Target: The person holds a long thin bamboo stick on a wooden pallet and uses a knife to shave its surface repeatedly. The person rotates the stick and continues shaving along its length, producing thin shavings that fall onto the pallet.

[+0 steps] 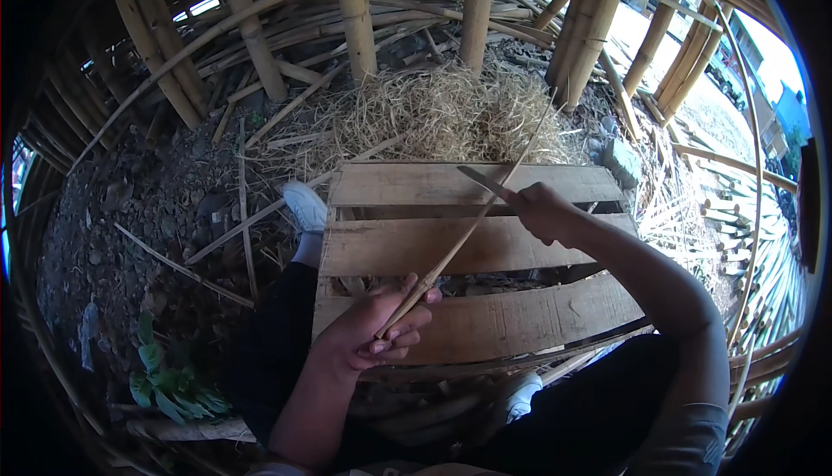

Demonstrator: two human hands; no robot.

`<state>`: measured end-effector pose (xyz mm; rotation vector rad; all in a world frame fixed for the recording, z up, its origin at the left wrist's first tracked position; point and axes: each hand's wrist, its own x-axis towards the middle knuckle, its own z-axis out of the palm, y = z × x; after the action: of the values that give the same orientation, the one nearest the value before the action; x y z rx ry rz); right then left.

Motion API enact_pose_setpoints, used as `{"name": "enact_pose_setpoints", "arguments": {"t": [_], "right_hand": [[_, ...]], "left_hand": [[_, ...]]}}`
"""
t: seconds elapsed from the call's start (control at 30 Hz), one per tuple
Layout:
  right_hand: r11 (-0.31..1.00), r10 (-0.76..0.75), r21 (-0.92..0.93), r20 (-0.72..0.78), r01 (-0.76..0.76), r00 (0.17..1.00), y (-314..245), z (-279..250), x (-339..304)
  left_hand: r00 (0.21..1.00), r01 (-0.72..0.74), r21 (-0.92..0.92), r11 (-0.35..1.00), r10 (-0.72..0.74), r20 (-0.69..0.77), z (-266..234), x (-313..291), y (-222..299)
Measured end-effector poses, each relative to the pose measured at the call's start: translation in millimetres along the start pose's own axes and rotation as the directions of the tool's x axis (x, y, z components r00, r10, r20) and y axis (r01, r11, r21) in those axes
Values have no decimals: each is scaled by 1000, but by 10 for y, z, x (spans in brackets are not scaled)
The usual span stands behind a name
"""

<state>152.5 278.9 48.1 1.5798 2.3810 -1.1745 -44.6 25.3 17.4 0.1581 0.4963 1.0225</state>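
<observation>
Diagonally, a bamboo strip [451, 255] is held over a slatted wooden bench [381, 186] of 3 visible boards. Its lower part is laid across the palm of the left hand [386, 324], where it is clamped between thumb and curled fingers; its upper end is pointed toward a straw heap [433, 116]. By the right hand [542, 213], closed in a fist, a knife [481, 181] is gripped, its blade crossed with the strip beyond the left fingers. Whether blade and strip are touching cannot be told.
</observation>
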Motion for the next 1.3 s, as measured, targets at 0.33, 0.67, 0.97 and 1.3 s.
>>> {"name": "enact_pose_setpoints", "arguments": {"t": [0.33, 0.67, 0.97, 1.3], "right_hand": [[984, -154, 126, 210, 130, 965, -358, 251, -342], [978, -143, -130, 144, 162, 979, -416, 103, -351], [975, -84, -202, 72, 97, 994, -480, 135, -209], [979, 148, -154, 63, -137, 987, -514, 136, -331]], "left_hand": [[995, -13, -169, 986, 30, 99, -127, 11, 26], [996, -11, -149, 989, 24, 87, -83, 27, -1], [993, -16, -200, 980, 39, 111, -114, 36, -9], [997, -77, -157, 985, 79, 6, -94, 37, -45]]}}
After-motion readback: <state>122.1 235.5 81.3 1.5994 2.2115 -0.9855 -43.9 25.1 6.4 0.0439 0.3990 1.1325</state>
